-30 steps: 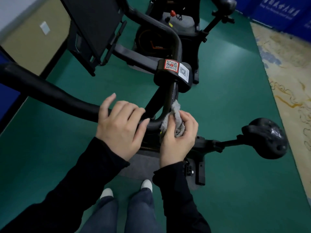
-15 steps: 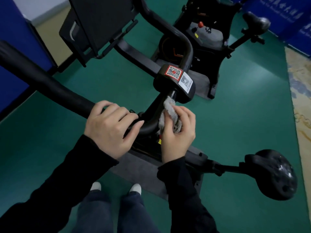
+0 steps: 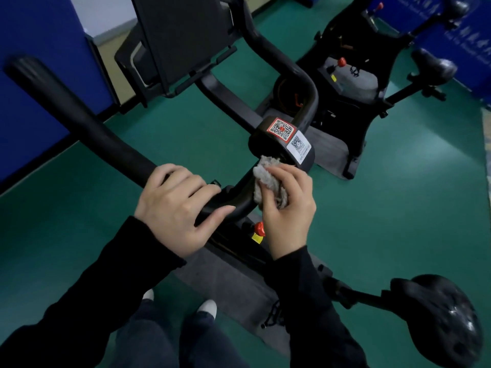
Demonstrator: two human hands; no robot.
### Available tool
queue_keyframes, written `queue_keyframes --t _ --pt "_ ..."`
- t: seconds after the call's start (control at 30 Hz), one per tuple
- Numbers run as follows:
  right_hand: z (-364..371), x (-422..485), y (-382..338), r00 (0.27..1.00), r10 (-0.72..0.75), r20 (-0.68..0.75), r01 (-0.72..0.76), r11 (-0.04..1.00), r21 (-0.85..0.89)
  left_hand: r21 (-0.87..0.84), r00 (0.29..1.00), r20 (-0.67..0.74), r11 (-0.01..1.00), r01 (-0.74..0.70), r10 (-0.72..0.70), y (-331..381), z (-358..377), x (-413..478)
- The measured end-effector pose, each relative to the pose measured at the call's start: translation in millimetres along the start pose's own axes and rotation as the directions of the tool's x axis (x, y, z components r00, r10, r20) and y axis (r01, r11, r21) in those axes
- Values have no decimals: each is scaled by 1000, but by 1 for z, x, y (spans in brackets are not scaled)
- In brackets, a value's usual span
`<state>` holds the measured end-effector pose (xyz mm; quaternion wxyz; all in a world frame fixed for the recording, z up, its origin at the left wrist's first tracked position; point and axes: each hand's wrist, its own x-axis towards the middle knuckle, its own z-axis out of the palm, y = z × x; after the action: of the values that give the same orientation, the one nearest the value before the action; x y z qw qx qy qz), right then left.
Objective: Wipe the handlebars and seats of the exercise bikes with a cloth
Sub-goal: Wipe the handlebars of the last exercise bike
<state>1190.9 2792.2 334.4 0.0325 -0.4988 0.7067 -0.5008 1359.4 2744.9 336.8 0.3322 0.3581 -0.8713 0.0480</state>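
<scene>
1. Near bike's black curved tubular handlebar (image 3: 87, 123): your left hand (image 3: 175, 205) still wraps its bend, steadying it.
2. The black padded seat (image 3: 438, 320), lower right, looks not yet wiped.
3. Your right hand (image 3: 287, 208) has climbed from the bend to just under the black QR-stickered clamp block (image 3: 281, 144), fingers curled round the cloth.
4. The fluffy grey cloth (image 3: 265, 176) now presses the bar there, so I'd judge the centre section nearly covered.

Dim, soft overhead light; wide-angle edge distortion; slight blur.
</scene>
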Motion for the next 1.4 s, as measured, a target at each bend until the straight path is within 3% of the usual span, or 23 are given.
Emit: queue_keyframes --t 0.17,0.3,0.43,0.57,0.73,0.87,0.97,1.1,1.27,1.4 --pt "-1 19 3 999 35 -3 -35 999 10 7 1000 25 1000 17 -17 13 5 3" --pt "-5 10 4 993 -87 82 87 996 -1 28 998 53 999 27 -29 16 5 2" --pt "-1 20 7 1000 27 17 -27 999 22 9 997 71 1000 27 -28 16 4 3" --pt "4 4 6 999 24 -37 -22 998 51 1 995 96 1000 4 -4 15 1 1" --pt "13 3 9 957 222 -188 -192 967 166 7 993 117 1000 1 -1 16 -1 1" --pt "25 -14 -2 818 555 -152 -409 747 523 8 994 107 1000 2 -3 16 0 0" --pt "30 1 3 700 706 -108 -472 571 672 7 995 103 1000 -7 6 15 1 1" --pt "34 -12 1 707 701 -94 -470 565 678 2 995 96 1000 -7 7 14 2 -1" --pt "36 3 10 588 807 48 -500 316 807 -3 996 92 1000 -9 10 14 2 -1" --pt "36 -10 5 650 756 81 -507 352 786 2 996 94 1000 -11 11 14 1 -2"
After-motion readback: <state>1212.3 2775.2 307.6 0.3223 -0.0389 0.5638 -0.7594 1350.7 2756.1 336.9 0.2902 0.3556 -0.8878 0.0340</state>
